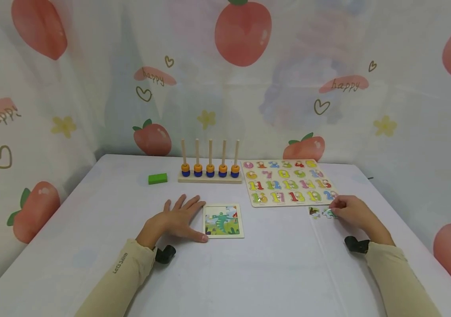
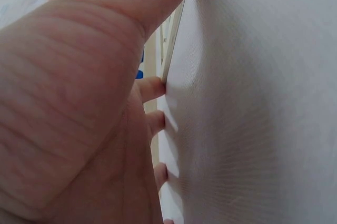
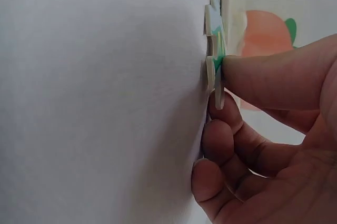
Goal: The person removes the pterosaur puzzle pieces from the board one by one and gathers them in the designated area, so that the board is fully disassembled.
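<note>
A framed jigsaw board with a green dinosaur picture lies flat in the middle of the table, with paler patches near its top. My left hand rests at its left side with fingers spread, thumb at the lower corner and index finger near the upper one. In the left wrist view the fingertips touch the table beside the board's edge. Over to the right, my right hand pinches a jigsaw piece between thumb and curled fingers, low over the table. Another loose jigsaw piece lies just left of it.
Behind the right hand lies a wooden number puzzle with knobbed numerals. A peg stand with orange and blue beads stands at the back, and a green block lies left of it. A fruit-printed curtain hangs behind the white table.
</note>
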A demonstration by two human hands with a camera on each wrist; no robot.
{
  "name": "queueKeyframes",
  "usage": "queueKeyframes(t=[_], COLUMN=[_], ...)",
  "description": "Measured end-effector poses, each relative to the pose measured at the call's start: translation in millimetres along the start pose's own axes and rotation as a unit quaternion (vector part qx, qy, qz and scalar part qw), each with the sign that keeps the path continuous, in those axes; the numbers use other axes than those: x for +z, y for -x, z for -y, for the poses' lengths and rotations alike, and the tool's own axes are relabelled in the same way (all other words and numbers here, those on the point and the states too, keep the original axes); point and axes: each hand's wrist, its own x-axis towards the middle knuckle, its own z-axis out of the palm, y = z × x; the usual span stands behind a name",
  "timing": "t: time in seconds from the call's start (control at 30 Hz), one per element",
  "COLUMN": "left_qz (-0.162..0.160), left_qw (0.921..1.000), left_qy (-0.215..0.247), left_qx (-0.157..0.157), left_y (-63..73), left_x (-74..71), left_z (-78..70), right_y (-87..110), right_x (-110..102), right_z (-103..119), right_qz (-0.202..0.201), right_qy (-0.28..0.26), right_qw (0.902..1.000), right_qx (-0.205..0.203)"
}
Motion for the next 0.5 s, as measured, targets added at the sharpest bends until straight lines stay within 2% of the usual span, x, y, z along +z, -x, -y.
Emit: queueKeyframes(t=[0.27, 0.5], left_qz=[0.015, 0.015], left_qw=[0.9999, 0.9999], left_qy=[-0.004, -0.005], left_qx=[-0.005, -0.007], left_y=[9.8, 11.8], left_x=[-9.0, -10.9], left_z=[-11.9, -11.0], right_y=[-0.5, -6.2], right_x=[6, 15], right_z=[7, 49], right_qz=[-0.02, -0.035], right_qy=[0.02, 0.002], right_qw=[0.9996, 0.998], right_qx=[-0.004, -0.052])
